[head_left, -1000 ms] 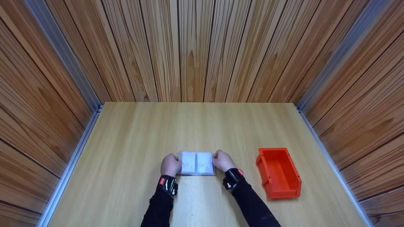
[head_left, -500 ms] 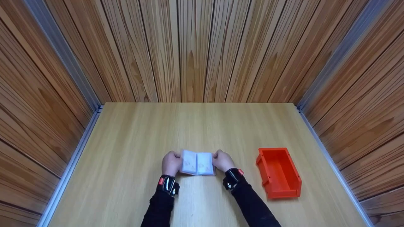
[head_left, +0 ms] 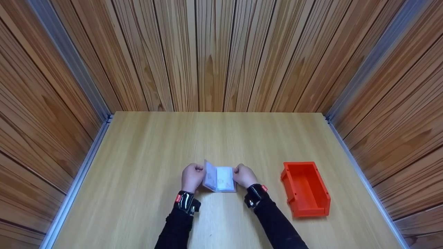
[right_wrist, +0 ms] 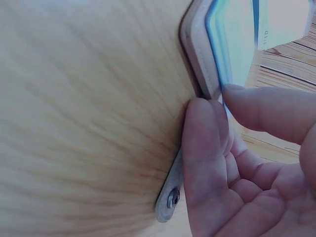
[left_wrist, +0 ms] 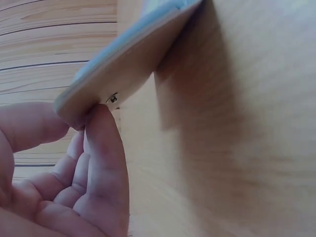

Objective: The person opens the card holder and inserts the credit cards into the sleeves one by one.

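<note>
A small open card holder [head_left: 225, 178] with pale sleeves stands at the middle of the table, its left half tilted up from the wood. My left hand [head_left: 192, 177] pinches the left cover's outer edge between thumb and fingers. In the left wrist view, the cover's tan outside [left_wrist: 133, 74] carries a metal snap [left_wrist: 113, 98]. My right hand [head_left: 244, 175] pinches the right edge, where that half lies low against the table. Below those fingers, the right wrist view shows a strap [right_wrist: 170, 192] with a snap stud, partly hidden by the hand.
An orange plastic bin [head_left: 308, 188] stands on the table [head_left: 155, 138] to the right of my right hand. Wood-plank walls [head_left: 214, 55] with metal corner rails close in the back and both sides.
My left hand has moved slightly right and lifted the card holder's left half from nearly flat to a steep tilt toward the right half. The right hand has stayed in place.
</note>
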Demonstrator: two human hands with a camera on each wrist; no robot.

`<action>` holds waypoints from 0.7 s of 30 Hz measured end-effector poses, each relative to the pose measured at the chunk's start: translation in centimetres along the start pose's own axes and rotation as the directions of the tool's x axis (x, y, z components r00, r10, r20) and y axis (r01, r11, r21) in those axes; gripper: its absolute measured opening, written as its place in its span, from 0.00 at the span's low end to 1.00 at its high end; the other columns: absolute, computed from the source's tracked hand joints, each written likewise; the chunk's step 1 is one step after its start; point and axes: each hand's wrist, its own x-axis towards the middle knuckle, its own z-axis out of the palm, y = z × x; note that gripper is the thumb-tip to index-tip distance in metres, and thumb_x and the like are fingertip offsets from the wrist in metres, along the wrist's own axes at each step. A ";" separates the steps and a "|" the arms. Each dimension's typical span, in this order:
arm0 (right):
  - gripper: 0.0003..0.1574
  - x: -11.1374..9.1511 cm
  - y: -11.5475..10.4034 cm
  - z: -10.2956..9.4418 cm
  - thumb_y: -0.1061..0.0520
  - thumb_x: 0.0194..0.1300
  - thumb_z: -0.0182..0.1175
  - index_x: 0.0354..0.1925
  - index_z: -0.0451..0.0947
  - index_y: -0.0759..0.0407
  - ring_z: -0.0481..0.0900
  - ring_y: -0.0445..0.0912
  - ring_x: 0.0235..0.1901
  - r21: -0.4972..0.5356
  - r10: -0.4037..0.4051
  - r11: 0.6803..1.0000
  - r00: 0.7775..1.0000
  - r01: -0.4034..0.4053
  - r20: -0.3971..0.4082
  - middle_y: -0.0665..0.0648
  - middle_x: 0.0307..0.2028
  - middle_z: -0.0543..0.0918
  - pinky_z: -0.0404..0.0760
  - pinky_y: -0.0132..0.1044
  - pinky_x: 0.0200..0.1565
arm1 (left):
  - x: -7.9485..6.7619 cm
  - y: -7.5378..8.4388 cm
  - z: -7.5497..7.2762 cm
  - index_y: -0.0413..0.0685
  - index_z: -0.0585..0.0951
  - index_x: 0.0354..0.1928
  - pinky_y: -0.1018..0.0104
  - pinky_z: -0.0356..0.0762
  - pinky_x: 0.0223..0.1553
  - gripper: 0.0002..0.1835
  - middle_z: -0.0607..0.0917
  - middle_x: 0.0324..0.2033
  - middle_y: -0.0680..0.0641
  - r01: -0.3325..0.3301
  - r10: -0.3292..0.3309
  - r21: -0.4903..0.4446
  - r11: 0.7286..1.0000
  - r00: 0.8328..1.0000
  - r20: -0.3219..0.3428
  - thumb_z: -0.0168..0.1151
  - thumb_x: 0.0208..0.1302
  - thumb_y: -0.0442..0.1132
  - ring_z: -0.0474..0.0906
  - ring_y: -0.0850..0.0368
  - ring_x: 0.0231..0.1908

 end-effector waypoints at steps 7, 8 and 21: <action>0.07 0.0 0.2 0.0 0.62 0.60 0.63 0.35 0.75 0.65 0.78 0.54 0.36 0.014 -0.005 1.000 1.000 0.005 -0.002 0.60 0.34 0.81 0.77 0.47 0.44 | -0.4 0.3 0.6 0.35 0.83 0.40 0.56 0.78 0.44 0.10 0.85 0.34 0.44 -0.035 0.037 -0.077 0.996 0.999 0.025 0.66 0.61 0.36 0.80 0.50 0.38; 0.07 0.0 0.2 0.0 0.62 0.60 0.63 0.35 0.75 0.65 0.78 0.54 0.36 0.016 -0.005 1.000 1.000 0.005 -0.002 0.60 0.34 0.81 0.77 0.47 0.44 | -0.4 0.3 0.7 0.35 0.83 0.41 0.56 0.78 0.44 0.10 0.84 0.34 0.44 -0.040 0.042 -0.081 0.996 0.999 0.026 0.66 0.61 0.36 0.80 0.50 0.38; 0.08 -0.1 0.2 0.0 0.62 0.60 0.63 0.37 0.76 0.67 0.79 0.54 0.37 0.016 -0.014 1.000 1.000 0.014 -0.008 0.61 0.36 0.83 0.78 0.46 0.44 | -0.6 0.7 2.2 0.40 0.83 0.43 0.60 0.78 0.41 0.12 0.84 0.35 0.47 -0.001 0.013 -0.102 0.995 0.994 0.110 0.65 0.66 0.42 0.80 0.53 0.39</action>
